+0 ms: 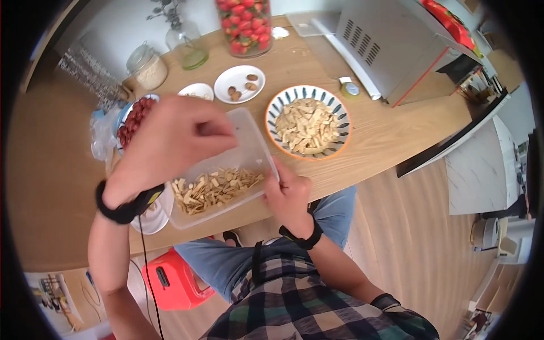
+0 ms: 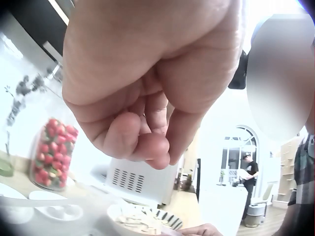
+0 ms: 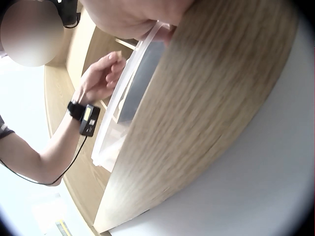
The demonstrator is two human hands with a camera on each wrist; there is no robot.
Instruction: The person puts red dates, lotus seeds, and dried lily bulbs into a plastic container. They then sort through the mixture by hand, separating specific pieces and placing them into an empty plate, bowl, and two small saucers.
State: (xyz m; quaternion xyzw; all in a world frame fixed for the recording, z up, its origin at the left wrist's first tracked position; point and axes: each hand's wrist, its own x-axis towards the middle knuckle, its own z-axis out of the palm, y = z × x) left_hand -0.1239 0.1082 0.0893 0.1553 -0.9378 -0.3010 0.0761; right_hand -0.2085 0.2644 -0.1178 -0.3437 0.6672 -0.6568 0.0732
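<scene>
My left hand [image 1: 175, 133] hangs over a translucent plastic box [image 1: 247, 127], its thumb and fingertips drawn together. A small yellowish dried piece [image 3: 119, 55] shows at those fingertips in the right wrist view; the curled fingers hide it in the left wrist view. Inside the box, a layer of pale brown dried slices [image 1: 215, 190] covers the end nearest the body. My right hand [image 1: 288, 195] grips the box's right rim near the table edge. Just right of the box stands a striped bowl [image 1: 272, 133] heaped with wider, cream-coloured dried slices [image 1: 309, 127].
Behind the box lies a white plate [image 1: 225, 77] with several brown nuts or dried fruits. A bowl of red dates [image 1: 135, 120] sits partly behind the left hand. Along the back stand a lidded jar [image 1: 148, 71], a vase [image 1: 190, 51], a strawberry-filled container [image 1: 245, 28] and a microwave [image 1: 391, 51].
</scene>
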